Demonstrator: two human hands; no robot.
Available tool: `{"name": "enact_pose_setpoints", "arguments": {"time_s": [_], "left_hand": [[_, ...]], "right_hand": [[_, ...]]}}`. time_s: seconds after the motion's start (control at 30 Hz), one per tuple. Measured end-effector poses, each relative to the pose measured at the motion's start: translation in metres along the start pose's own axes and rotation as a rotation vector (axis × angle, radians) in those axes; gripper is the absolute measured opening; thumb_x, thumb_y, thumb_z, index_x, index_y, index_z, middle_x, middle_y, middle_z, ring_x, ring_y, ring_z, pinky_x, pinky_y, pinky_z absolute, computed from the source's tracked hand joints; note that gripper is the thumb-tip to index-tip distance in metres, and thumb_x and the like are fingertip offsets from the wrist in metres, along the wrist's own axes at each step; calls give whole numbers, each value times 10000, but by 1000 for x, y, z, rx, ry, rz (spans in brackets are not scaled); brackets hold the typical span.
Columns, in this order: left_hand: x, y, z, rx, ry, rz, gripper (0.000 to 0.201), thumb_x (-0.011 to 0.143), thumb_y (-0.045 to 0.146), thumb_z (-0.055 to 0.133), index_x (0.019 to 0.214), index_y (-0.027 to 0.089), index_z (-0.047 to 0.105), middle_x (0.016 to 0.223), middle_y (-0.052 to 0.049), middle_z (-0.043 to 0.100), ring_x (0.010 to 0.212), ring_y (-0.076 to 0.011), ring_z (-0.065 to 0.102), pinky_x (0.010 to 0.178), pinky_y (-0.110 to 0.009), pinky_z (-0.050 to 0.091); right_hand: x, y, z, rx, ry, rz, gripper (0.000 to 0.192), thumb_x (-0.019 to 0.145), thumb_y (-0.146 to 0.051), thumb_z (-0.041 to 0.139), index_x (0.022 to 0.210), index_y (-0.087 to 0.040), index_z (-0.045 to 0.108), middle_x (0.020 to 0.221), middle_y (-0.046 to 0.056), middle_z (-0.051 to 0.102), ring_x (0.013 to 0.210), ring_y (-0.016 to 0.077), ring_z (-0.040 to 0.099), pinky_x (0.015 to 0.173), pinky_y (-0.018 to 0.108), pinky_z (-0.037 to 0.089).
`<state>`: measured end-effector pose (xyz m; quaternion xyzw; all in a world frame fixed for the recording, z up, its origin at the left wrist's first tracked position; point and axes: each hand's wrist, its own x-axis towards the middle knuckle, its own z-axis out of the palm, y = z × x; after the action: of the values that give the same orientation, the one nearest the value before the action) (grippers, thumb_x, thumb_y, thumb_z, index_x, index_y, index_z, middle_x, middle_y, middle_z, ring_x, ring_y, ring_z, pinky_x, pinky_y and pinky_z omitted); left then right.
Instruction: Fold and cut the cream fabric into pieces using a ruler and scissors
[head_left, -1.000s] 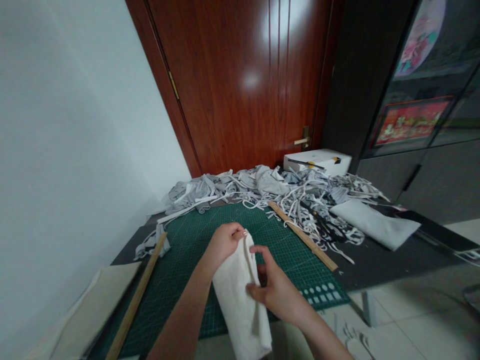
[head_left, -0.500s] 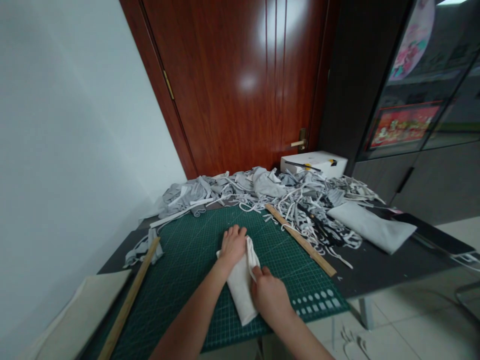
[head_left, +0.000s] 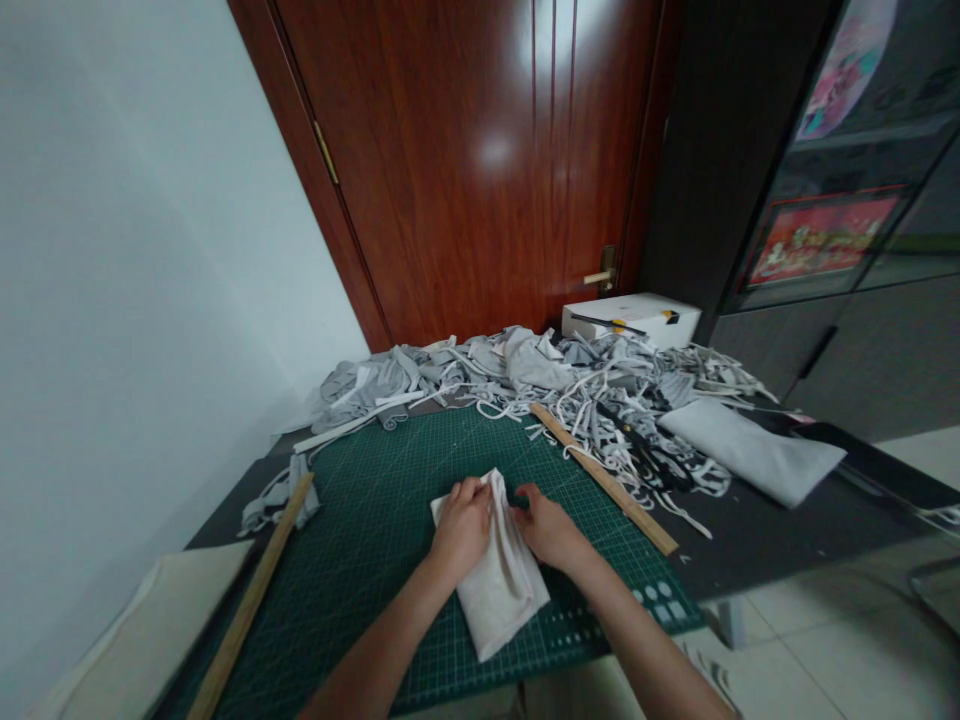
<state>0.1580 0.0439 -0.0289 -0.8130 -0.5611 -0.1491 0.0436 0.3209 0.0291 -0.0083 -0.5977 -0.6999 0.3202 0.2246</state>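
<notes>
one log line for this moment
left hand: flat on folded white cloth | right hand: at cloth's right edge | cloth: on green cutting mat

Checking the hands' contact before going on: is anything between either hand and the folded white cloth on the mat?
Nothing visible. The left hand lies flat on the cloth and the right hand touches its right edge. The cloth rests on the green mat; the wooden ruler lies apart, to the right.
</notes>
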Motion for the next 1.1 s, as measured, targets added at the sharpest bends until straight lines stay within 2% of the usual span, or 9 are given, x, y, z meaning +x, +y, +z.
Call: {"name": "enact_pose_setpoints", "arguments": {"time_s": [0.13, 0.27, 0.37, 0.47, 0.63, 0.83, 0.93, 1.03, 1.1], "left_hand": [[-6, -5, 5, -61, 6, 38, 404, 855, 51, 408, 1216, 130, 572, 1260, -101, 538, 1171, -214, 477, 1047, -342, 377], [-3, -10, 9, -79, -36, 41, 434, 855, 55, 388, 1242, 144, 564, 1354, -94, 499, 1276, -212, 414, 1103, -359, 326], [-3, -12, 9, -94, -54, 45, 480, 872, 79, 383, 1328, 174, 495, 1391, -80, 477, 1295, -206, 406, 1111, -364, 322], [-4, -12, 10, -79, -54, 72, 500, 879, 96, 383, 1372, 148, 447, 1401, -90, 468, 1303, -219, 397, 1123, -364, 304], [-4, -11, 10, -31, -58, 76, 481, 884, 114, 370, 1356, 97, 463, 1408, -122, 461, 1322, -235, 381, 1131, -373, 290], [-4, -4, 4, 0, -90, 45, 496, 881, 123, 364, 1368, 137, 460, 1417, -100, 466, 1352, -249, 347, 1128, -419, 287], [-3, -1, 6, 40, -98, 31, 509, 863, 101, 369, 1364, 93, 462, 1419, -120, 463, 1382, -279, 285, 1140, -452, 246], [-2, -1, 12, 58, -85, 42, 530, 848, 75, 356, 1370, 88, 448, 1424, -135, 450, 1380, -272, 289, 1125, -458, 277], [-2, -3, 16, 63, -91, 64, 537, 842, 77, 361, 1372, 98, 443, 1432, -135, 438, 1367, -262, 319, 1111, -447, 307]], "right_hand": [[38, -14, 12, 14, 37, 38, 311, 838, -187, 523, 1129, -89, 565, 1014, 190, 688, 977, 253, 654, 765, 284, 421], [55, -17, 21, 71, 66, 45, 312, 801, -133, 529, 1112, -136, 558, 954, 112, 695, 895, 192, 656, 714, 246, 425], [55, -10, 20, 115, 42, 41, 336, 788, -117, 524, 1122, -150, 544, 813, 29, 690, 701, 140, 640, 605, 211, 419], [53, -4, 16, 131, -3, 26, 245, 771, -100, 525, 993, -152, 615, 700, -16, 664, 589, 115, 599, 537, 190, 397], [53, -7, 12, 61, 7, -1, 110, 709, -95, 585, 713, -153, 679, 725, 43, 695, 713, 157, 633, 613, 211, 401], [49, -9, 12, -35, -14, 8, 196, 763, -87, 531, 726, -162, 708, 805, 93, 730, 800, 183, 666, 678, 228, 414], [44, -13, 10, -59, -26, -2, 167, 785, -149, 542, 761, -146, 707, 825, 122, 724, 816, 209, 666, 689, 252, 421], [39, -15, 5, -51, -44, -21, 124, 756, -174, 585, 804, -152, 697, 838, 100, 714, 804, 199, 650, 683, 252, 421], [35, -14, 1, -30, -83, -33, 116, 696, -129, 616, 782, -157, 689, 776, 57, 696, 743, 174, 631, 648, 237, 418]]}}
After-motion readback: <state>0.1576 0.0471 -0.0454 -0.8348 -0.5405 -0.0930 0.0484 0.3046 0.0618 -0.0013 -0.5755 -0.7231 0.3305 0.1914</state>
